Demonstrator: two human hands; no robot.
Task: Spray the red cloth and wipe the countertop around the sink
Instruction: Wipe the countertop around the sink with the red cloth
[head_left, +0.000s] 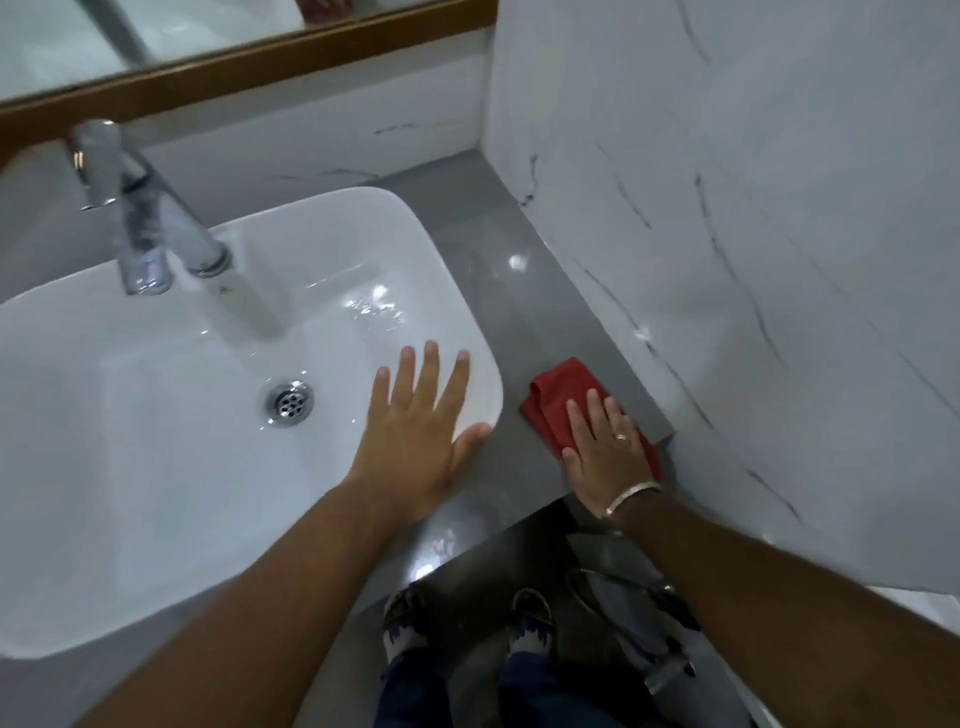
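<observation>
The right hand (605, 447) is lying flat, palm down, on the red cloth (558, 402), its fingers (592, 410) extended and slightly spread, pressing the cloth rather than pinching it. A ring is showing on one finger and a metal bracelet (631, 498) is sitting at the wrist. The red cloth is resting bunched on the grey counter (498, 291), on the narrow strip between the sink (156, 415) and the marble-patterned wall (753, 208), near the counter's front edge. The cloth is sitting just beside the sink's right rim, apart from it.

The left hand (415, 436) is resting open on the sink's front right corner, fingers spread over the basin, thumb touching the rim; it is gripping nothing. A chrome faucet (140, 208) is standing behind the basin, and a drain (289, 404) is showing in the basin floor. A wood-framed mirror (208, 67) is running along the back wall. Below the counter, the person's feet (467, 623) are showing on the dark floor.
</observation>
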